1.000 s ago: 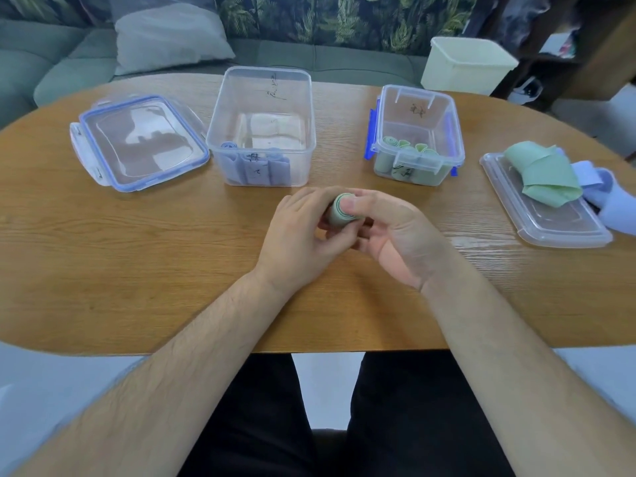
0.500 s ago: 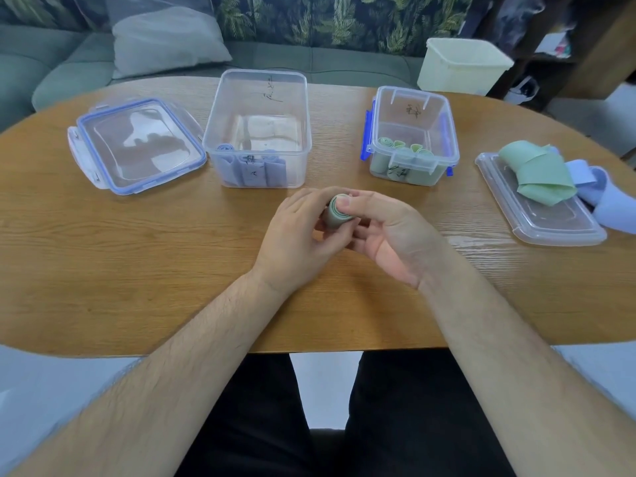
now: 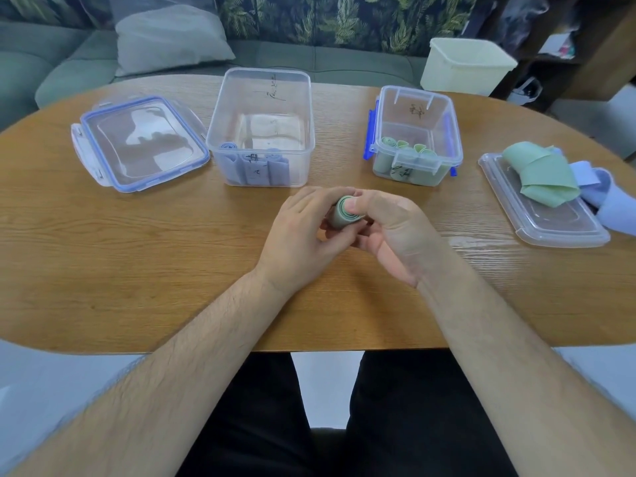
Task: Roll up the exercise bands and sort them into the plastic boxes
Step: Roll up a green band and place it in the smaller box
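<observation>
1. Far left on the wooden table (image 3: pixel 137 270): a blue-rimmed lid (image 3: pixel 141 142), lying flat; just beside it on the right, a large clear box (image 3: pixel 261 98), open at the top, with blue rolls (image 3: pixel 253 168) standing along its near wall.
2. Right of centre: a smaller clear box (image 3: pixel 418 108) with blue clips, also open; green rolls (image 3: pixel 406 156) packed upright against its near wall; well apart from the large box.
3. Far right: a clear lid (image 3: pixel 550 225) lying flat; a loose green band (image 3: pixel 543 177) heaped on its far end; beside that, a loose blue band (image 3: pixel 605 197) trailing off the lid's right edge, partly cut by the frame.
4. Behind the table: a pale bin (image 3: pixel 464 67), a grey-green sofa (image 3: pixel 69 74), a cushion (image 3: pixel 168 39).
5. Both boxes beyond the hands, the large one ahead and left, the smaller ahead and right; both apart from the fingers.
6. At table centre, between the two hands: a rolled green band (image 3: pixel 344 215), its near end turned toward the camera, spiral layers plain to see.
7. Left hand (image 3: pixel 303 242): back upward, fingers curled over the roll from the left, gripping it.
8. Right hand (image 3: pixel 395 235): palm turned inward, thumb tip pressed on the roll's near end, fingers curled beneath; holding the same roll.
9. Resting on the wood or lifted clear of it: cannot tell, underside hidden by the fingers.
</observation>
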